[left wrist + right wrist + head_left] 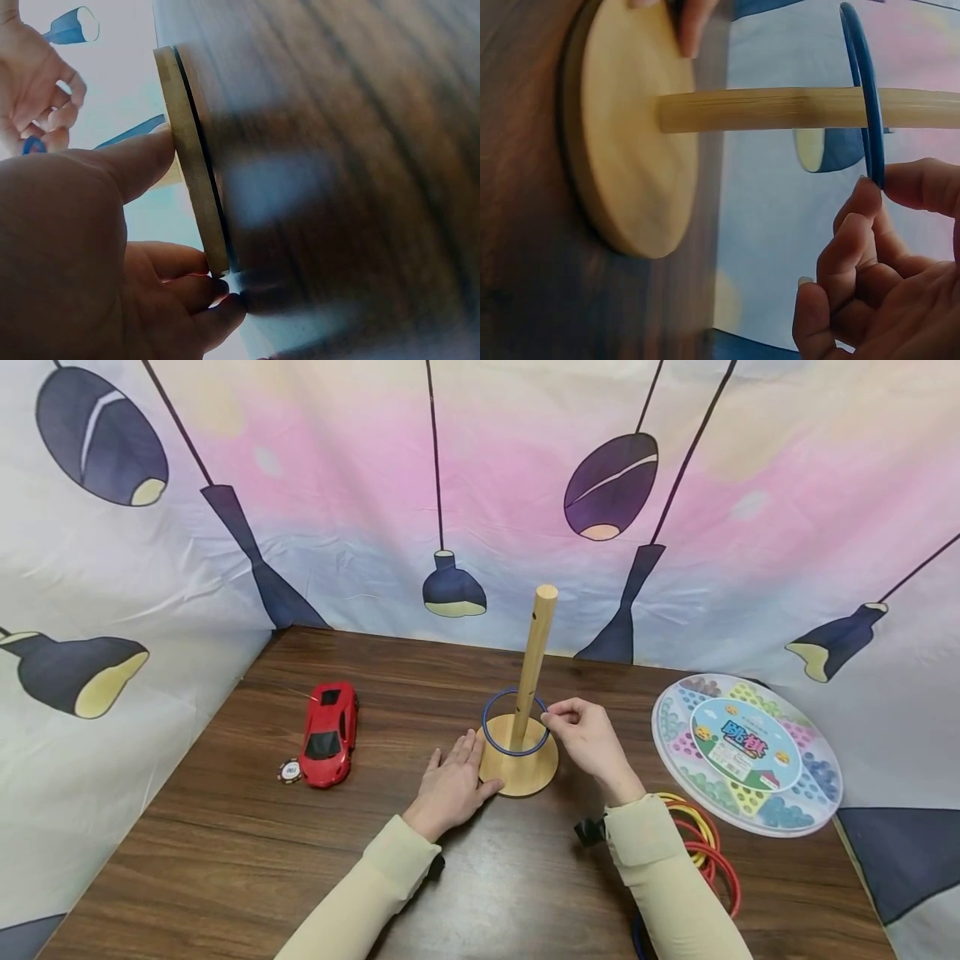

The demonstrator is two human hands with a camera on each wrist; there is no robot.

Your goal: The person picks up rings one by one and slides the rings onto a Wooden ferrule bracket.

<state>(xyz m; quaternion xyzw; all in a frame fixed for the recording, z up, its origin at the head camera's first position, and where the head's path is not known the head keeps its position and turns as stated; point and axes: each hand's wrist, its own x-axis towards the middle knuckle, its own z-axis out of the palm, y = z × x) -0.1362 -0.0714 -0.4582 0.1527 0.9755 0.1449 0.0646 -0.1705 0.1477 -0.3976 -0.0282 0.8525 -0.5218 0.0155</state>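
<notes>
A wooden post (535, 652) stands upright from a round wooden base (519, 782) on the table. My right hand (591, 742) pinches a thin blue ring (871, 97) at its right side, between thumb and fingertips. The ring encircles the post, held above the base, as the right wrist view shows. My left hand (450, 785) lies at the base's left side, fingers extended in the head view. Its thumb (146, 161) touches the base, and its other fingertips reach the base's edge in the left wrist view.
A red toy car (327, 735) sits to the left, beside a small poker chip (288, 771). On the right lies a round Chinese checkers box (806, 718). Red rings (726, 864) and yellow rings (701, 820) lie partly hidden under the right forearm. A printed cloth hangs behind the table.
</notes>
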